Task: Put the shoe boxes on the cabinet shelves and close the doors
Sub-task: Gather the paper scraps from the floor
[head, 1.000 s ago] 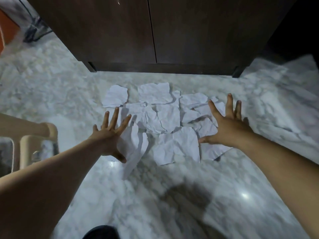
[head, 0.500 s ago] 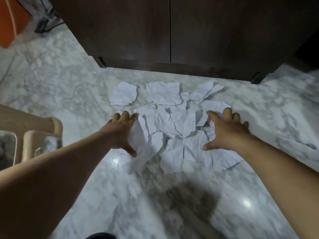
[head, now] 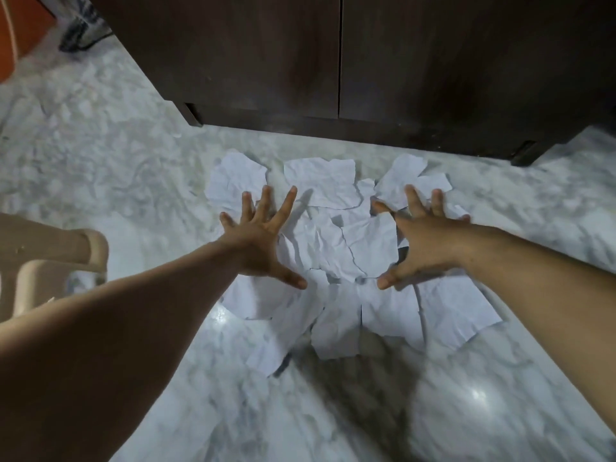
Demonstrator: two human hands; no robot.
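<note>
A dark brown wooden cabinet [head: 333,61] stands at the top of the head view, both doors shut, the seam between them running down the middle. No shoe boxes are visible. On the marble floor in front of it lies a patch of several crumpled white paper sheets [head: 366,248]. My left hand [head: 258,238] is spread flat, fingers apart, over the left side of the papers. My right hand [head: 423,238] is spread the same way over the right side. Neither hand holds anything.
A beige plastic chair [head: 50,261] stands at the left edge, beside my left forearm. An orange object [head: 16,35] and a dark cable [head: 83,38] lie at the top left. White marble floor [head: 466,395] extends all around.
Half a second ago both hands had fingers curled on the papers. Now the fingers are spread wide again and both hands sit a little farther forward. The sheets have shifted slightly.
</note>
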